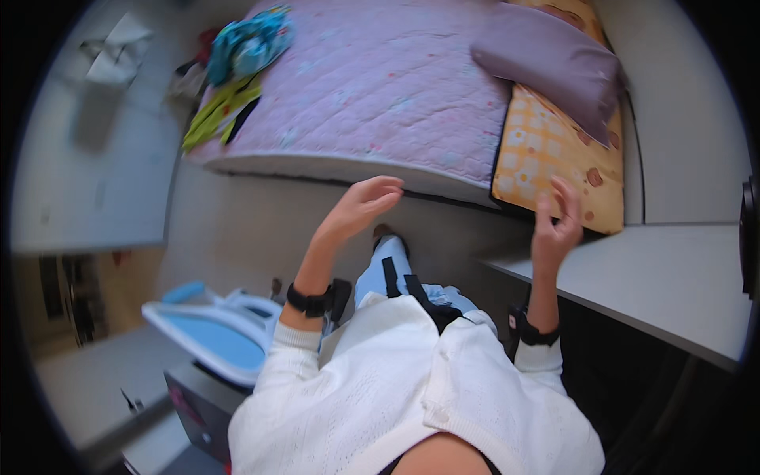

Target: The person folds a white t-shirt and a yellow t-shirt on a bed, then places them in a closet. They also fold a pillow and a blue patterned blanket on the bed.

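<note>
White sweater (412, 388) lowest; both hands bare: left hand (360, 207) spread, right hand (556, 226) curled beside the soft, light yellow pillow (546, 158), mid-right; grab its corner.

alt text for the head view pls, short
Seen from above, a person in a white sweater holds both empty hands out toward a bed: the left hand open over the floor, the right hand near an orange patterned cushion. The bed has a pink quilt, a mauve pillow and bright clothes.

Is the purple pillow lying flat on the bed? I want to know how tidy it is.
Flat. The purple pillow lies on an orange patterned one.
</note>
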Motion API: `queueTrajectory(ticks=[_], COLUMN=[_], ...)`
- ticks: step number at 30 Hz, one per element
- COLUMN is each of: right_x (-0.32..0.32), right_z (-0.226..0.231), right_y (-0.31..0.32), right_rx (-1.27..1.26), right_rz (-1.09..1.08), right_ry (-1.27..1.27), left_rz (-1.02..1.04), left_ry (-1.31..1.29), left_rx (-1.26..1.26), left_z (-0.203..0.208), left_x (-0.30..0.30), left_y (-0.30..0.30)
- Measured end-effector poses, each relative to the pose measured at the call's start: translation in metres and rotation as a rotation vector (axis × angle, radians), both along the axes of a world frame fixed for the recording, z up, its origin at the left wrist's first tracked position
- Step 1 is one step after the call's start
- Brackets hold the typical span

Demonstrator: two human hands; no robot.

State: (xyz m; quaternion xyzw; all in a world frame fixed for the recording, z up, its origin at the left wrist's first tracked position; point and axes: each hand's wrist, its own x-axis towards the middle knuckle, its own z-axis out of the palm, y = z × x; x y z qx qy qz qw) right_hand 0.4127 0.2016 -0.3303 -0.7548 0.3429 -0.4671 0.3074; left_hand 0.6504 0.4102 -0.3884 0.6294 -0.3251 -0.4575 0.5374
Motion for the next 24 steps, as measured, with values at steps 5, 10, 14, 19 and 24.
queueTrajectory(ticks=[5,10,14,19,24], right_x=[0.069,0.071,0.066,0.081,0.163], right_z=[-0.075,-0.175,-0.237,-0.297,-0.329], right_y=[-0.047,-0.093,-0.110,-0.110,-0.128], right_rx=[0.197,0.433,0.645,0.928,1.008], right_rz=[-0.085,-0.194,-0.021,0.023,0.345], right_ry=[0.150,0.243,0.247,0.535,0.737], left_rz=[0.087,0.022,0.072,0.130,0.282], left_ry=[-0.042,-0.027,-0.126,-0.181,-0.301], left_rx=[0.073,0.132,0.185,0.302,0.437], left_z=[-0.021,-0.047,-0.065,-0.088,-0.131], left_x=[0.081,0.129,0.164,0.206,0.271], left_y=[0.005,-0.009,-0.025,-0.046,-0.026])
